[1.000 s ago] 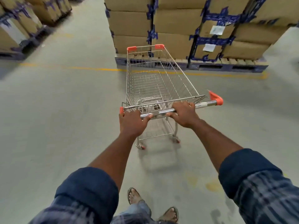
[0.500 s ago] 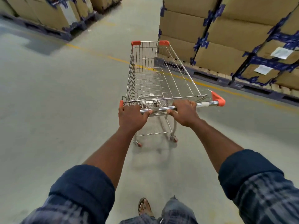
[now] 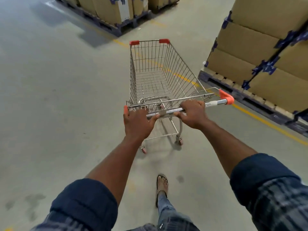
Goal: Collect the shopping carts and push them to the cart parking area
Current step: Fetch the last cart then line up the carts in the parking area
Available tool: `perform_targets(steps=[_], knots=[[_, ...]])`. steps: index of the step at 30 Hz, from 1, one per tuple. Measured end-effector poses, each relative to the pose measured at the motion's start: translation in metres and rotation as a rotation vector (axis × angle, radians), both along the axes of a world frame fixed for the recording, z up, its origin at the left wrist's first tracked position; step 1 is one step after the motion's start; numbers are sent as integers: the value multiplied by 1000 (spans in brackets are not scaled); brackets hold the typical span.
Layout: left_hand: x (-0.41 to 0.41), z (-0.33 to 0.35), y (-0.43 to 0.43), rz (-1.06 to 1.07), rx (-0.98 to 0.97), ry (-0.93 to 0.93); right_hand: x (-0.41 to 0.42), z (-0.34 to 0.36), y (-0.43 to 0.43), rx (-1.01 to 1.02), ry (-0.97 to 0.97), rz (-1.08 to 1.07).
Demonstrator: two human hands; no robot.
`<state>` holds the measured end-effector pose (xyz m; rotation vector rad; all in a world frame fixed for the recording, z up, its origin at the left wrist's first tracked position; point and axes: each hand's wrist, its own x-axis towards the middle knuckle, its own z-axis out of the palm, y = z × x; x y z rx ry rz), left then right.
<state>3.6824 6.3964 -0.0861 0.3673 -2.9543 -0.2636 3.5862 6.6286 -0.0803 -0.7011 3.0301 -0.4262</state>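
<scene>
An empty wire shopping cart (image 3: 160, 75) with orange corner caps stands on the grey concrete floor straight ahead of me. Its chrome handle bar (image 3: 168, 112) runs across the middle of the view, with an orange end cap at the right. My left hand (image 3: 138, 122) is wrapped around the left part of the bar. My right hand (image 3: 193, 112) grips the bar just right of its middle. Both arms are stretched forward. One sandalled foot shows below the cart.
A pallet of stacked cardboard boxes (image 3: 266, 52) with blue tape stands close on the right. More boxed pallets (image 3: 116, 12) sit at the back left. A yellow floor line (image 3: 266, 122) runs diagonally under the cart. Open aisle lies ahead between the stacks and to the left.
The cart and my view have swung left: the box stack that was straight ahead is now on the right, and an aisle has opened ahead. Both hands kept their grip.
</scene>
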Motion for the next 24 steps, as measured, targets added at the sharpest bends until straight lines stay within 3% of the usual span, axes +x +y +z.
perform_targets(steps=[24], knots=[[-210, -9, -227, 435, -57, 35, -312, -9, -294, 0, 27, 483]])
